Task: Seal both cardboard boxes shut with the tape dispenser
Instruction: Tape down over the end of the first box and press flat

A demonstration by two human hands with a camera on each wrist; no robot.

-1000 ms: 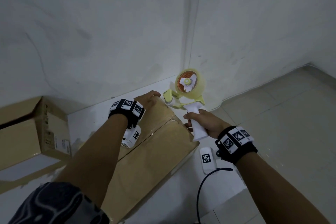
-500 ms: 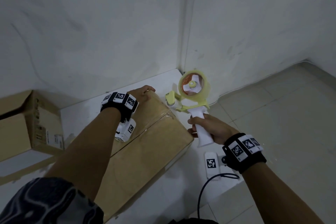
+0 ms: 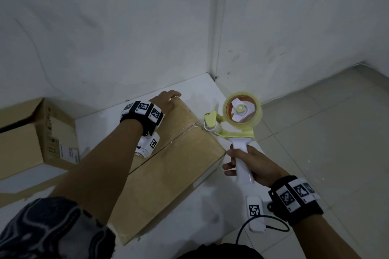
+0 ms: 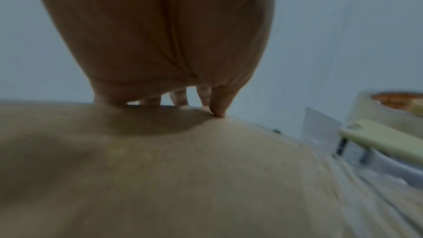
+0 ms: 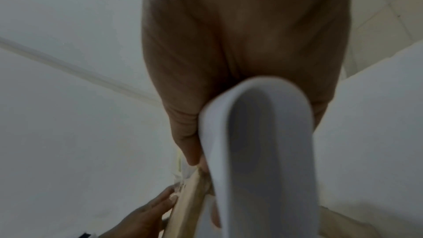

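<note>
On the white ledge (image 3: 195, 90), left hand (image 3: 166, 101) presses box (image 3: 168, 164); right grip (image 3: 250, 164) wraps dispenser (image 3: 237, 124).

Bare room corner (white walls (image 3: 126, 27), tiled floor (image 3: 315, 143)).

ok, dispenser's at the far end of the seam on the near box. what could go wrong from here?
1. The tape dispenser sits just off the near box's far edge, tape strung across; it may wrinkle or lift before being cut.
2. The left hand steadies only the far corner; a pull from the right hand could likely slide the box.
3. The second box is open, and could get forgotten.
</note>
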